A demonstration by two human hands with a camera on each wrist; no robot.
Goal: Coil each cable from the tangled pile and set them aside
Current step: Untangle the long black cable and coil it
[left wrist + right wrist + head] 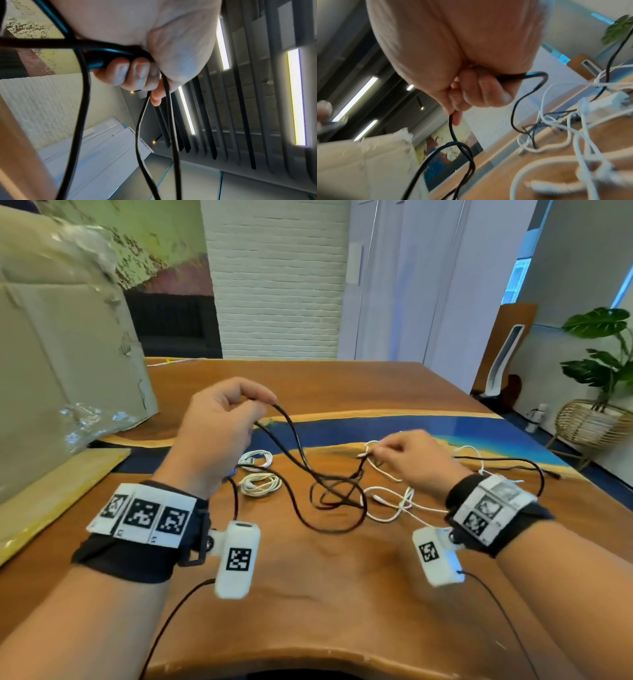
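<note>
- The left hand (219, 436) is raised above the table (342, 577) at about 10 o'clock from the tangle, its fingers curled round a thin, smooth black cable (294, 440). In the left wrist view the fingers (137, 73) fold over several black strands that hang down from the fist.
- From that hand the black cable drops in long slack curves to 4 o'clock and ends in a loose knot of overlapping loops (339, 491) lying on the wood near the table's middle.
- The right hand (407, 463) is low, at 3 o'clock from the knot, thumb and fingertips pinched together. The right wrist view shows the black cable (452, 129) coming out from between these fingers (488, 92), with a second bend of it leaving the palm side. Whether the hand also holds a white strand cannot be told.
- Thin white cables (394, 505) sprawl uncoiled under and around the right hand, crossing one another and the black one; they look round and slightly glossy.
- Two white cables already wound into small flat oval coils (260, 474) lie side by side at 9 o'clock from the knot, just below the left hand.
- The table is polished warm-brown wood with visible grain, a wavy live edge and a glossy blue resin band (376, 429) running across it.
- A large cardboard box (61, 364) with crinkled clear film stands at the table's 10 o'clock corner.
- A leafy plant in a woven basket (596, 419) stands on the floor at 2 o'clock.
</note>
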